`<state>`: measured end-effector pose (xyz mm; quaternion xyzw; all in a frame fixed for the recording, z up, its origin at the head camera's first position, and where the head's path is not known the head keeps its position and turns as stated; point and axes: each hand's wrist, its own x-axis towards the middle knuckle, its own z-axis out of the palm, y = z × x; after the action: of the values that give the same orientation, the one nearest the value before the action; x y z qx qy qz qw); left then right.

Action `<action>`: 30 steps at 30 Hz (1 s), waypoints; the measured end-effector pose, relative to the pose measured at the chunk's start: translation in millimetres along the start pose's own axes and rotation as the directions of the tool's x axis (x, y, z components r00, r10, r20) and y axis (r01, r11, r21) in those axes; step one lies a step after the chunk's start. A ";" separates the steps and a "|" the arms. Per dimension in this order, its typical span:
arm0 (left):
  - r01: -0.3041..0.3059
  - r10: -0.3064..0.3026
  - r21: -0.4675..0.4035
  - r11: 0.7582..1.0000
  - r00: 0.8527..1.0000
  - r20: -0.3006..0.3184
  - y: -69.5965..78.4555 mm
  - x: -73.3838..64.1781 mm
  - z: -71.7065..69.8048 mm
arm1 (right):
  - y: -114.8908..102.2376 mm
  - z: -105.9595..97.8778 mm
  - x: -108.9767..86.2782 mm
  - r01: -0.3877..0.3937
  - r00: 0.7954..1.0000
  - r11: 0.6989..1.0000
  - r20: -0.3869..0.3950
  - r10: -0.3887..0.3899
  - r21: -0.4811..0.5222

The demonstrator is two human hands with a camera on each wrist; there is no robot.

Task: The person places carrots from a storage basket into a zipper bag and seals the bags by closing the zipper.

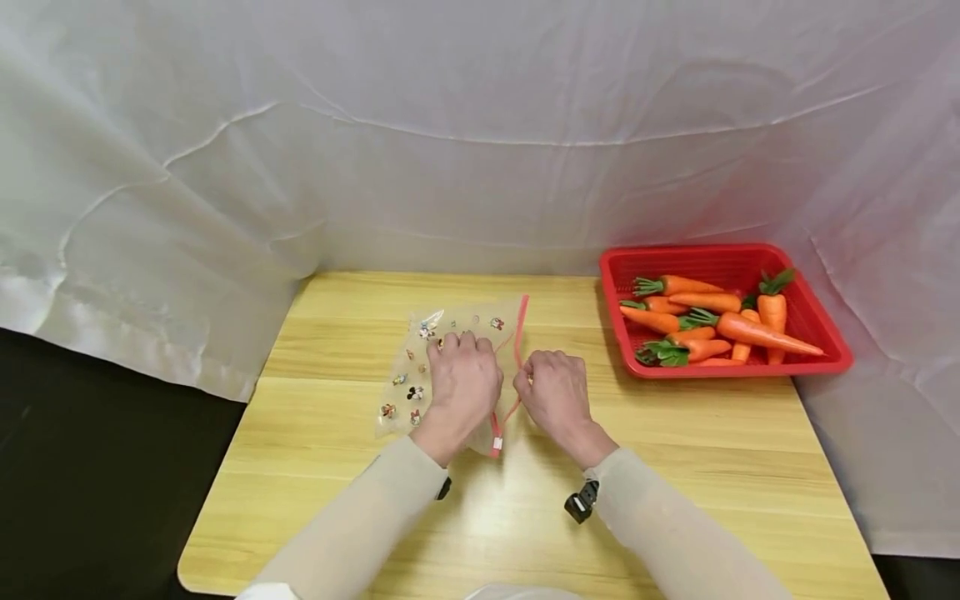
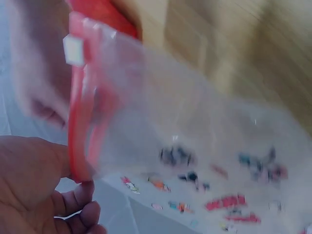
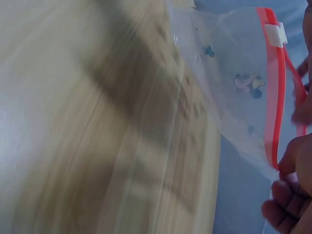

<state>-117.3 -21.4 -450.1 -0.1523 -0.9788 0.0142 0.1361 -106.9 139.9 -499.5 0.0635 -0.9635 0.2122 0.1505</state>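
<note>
A clear slider zip bag (image 1: 397, 396) with small cartoon prints and a red zip edge is held up over the table between both hands. My left hand (image 1: 465, 383) pinches one side of the red edge between thumb and fingers; in the left wrist view this hand (image 2: 34, 180) is at lower left. My right hand (image 1: 558, 396) pinches the opposite side of the edge, as the right wrist view shows of that hand (image 3: 295, 190). The mouth is parted between the hands. A white slider (image 1: 498, 443) sits at the near end of the zip. No contents are visible inside.
A red plastic basket (image 1: 615, 275) with several carrots (image 1: 757, 331) with green tops stands at the table's back right. The wooden table (image 1: 300, 467) has pale cloth walls (image 1: 480, 192) behind and beside it.
</note>
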 end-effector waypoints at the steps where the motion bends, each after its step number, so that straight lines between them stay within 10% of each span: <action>1: 0.006 -0.006 -0.007 1.000 1.000 0.010 -1.8 0.1 -1.8 | 3.1 -0.6 0.5 -0.012 1.000 1.000 0.013 0.012 -0.028; 11: 0.114 -0.132 -0.135 0.984 0.982 -0.134 -31.8 -1.0 -35.9 | 28.2 -14.4 6.4 -0.087 0.960 0.961 0.235 0.151 -0.263; 14: 0.133 -0.145 -0.131 0.982 0.986 -0.085 -32.2 -1.4 -35.7 | 22.7 -17.7 8.8 -0.047 0.961 0.974 0.255 0.104 -0.222; 19: 0.067 -0.062 -0.095 0.993 0.997 0.056 -22.5 -3.6 -24.1 | 13.7 -17.6 8.7 0.003 0.971 0.988 0.236 0.033 -0.154; 30: -0.149 0.142 -0.134 0.980 0.988 -0.060 -20.6 -2.4 2.6 | 23.4 -12.4 3.0 -0.001 0.979 0.982 0.202 0.040 -0.190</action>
<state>-121.9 -41.7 -451.7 -0.2327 -0.9599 -0.0477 0.1485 -110.8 166.2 -497.0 0.0604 -0.9902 0.1140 0.0537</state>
